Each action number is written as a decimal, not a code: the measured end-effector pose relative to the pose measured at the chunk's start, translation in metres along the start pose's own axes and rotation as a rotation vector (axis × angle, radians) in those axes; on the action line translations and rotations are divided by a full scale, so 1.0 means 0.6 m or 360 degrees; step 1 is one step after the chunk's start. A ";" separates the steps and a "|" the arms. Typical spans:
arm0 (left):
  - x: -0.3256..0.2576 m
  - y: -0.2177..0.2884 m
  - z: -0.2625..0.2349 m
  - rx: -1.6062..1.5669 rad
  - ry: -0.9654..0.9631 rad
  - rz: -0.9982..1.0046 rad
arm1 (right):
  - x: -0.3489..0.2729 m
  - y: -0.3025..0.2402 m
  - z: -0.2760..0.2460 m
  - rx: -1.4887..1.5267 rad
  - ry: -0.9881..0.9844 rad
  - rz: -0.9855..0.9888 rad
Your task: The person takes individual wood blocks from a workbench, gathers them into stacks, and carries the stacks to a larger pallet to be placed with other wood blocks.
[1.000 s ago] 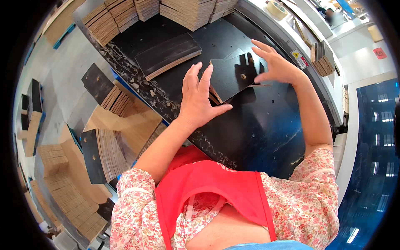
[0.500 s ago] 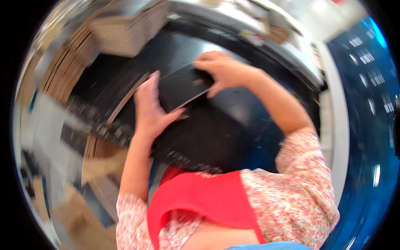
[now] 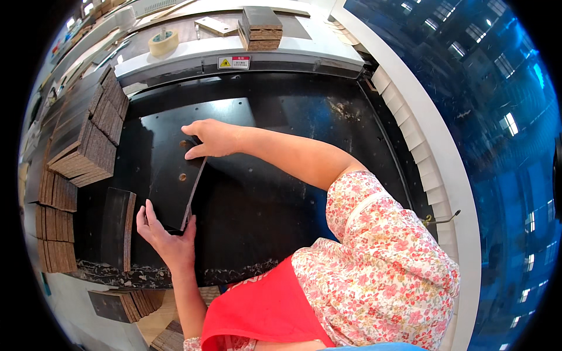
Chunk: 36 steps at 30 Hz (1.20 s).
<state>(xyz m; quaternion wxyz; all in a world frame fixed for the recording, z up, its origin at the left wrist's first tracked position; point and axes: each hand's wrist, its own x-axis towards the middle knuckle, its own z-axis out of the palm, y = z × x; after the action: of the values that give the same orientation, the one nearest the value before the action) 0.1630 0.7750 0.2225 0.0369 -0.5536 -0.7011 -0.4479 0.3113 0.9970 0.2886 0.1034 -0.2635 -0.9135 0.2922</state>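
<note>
A dark, flat rectangular panel with two small brown round spots on its top lies over the black worktop. My left hand grips its near end, thumb at the right corner and fingers at the left edge. Farther away, my right hand is on the panel's right side, thumb and fingers bent around the edge. To the left of my left hand stands a dark board with a brown edge, apart from the held panel.
Stacks of dark boards with brown edges line the left side. At the back, a pale ledge bears a roll of tape and a small board stack. A pale machine frame edges the right. More boards sit below the worktop's front.
The view has swung round, so the worktop sits differently in it. Both hands and the panel appear farther left, with the panel now lengthwise away from me. The hands stay on the panel.
</note>
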 end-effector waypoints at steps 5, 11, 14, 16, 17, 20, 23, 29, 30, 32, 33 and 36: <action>-0.014 0.010 0.004 0.0157 0.0112 -0.0061 | 0.023 0.030 0.055 0.0160 0.0462 -0.0258; -0.011 -0.004 -0.012 0.0159 0.0097 0.0020 | 0.040 0.009 0.081 0.0503 0.0800 -0.0277; -0.005 -0.001 -0.008 0.0045 0.0041 -0.0086 | 0.042 0.034 0.095 0.0708 0.0819 -0.0152; -0.014 -0.009 -0.014 -0.0002 0.0114 -0.0222 | 0.067 0.026 0.125 0.0870 0.0896 0.0019; -0.015 -0.010 -0.013 -0.0055 0.0160 -0.0271 | 0.079 0.015 0.127 0.0880 0.0986 -0.0066; -0.021 0.002 -0.036 0.0015 0.0046 -0.0338 | 0.080 0.025 0.128 0.0895 0.0756 -0.0032; -0.021 0.002 -0.015 -0.0001 0.0151 -0.0224 | 0.098 0.095 0.137 0.0844 0.1006 0.0065; -0.018 0.012 -0.007 0.0059 0.0130 -0.0245 | 0.116 0.037 0.158 0.1343 0.1264 0.0585; -0.011 0.018 -0.009 0.0070 0.0154 -0.0238 | 0.128 0.029 0.159 0.1495 0.1323 0.0612; -0.019 0.010 -0.009 0.0085 0.0177 -0.0254 | 0.140 0.041 0.185 0.1961 0.1206 0.0545; -0.016 0.006 -0.009 0.0096 0.0214 -0.0270 | 0.157 0.057 0.196 0.1836 0.1292 0.0485; -0.024 -0.002 -0.011 0.0159 0.0236 -0.0331 | 0.174 0.101 0.228 0.1259 0.1122 0.0443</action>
<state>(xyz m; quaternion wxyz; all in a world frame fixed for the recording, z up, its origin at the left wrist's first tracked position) 0.1645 0.7596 0.2178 0.0696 -0.4408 -0.7714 -0.4536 0.2021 1.0296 0.1461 0.4547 -0.4049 -0.6005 0.5184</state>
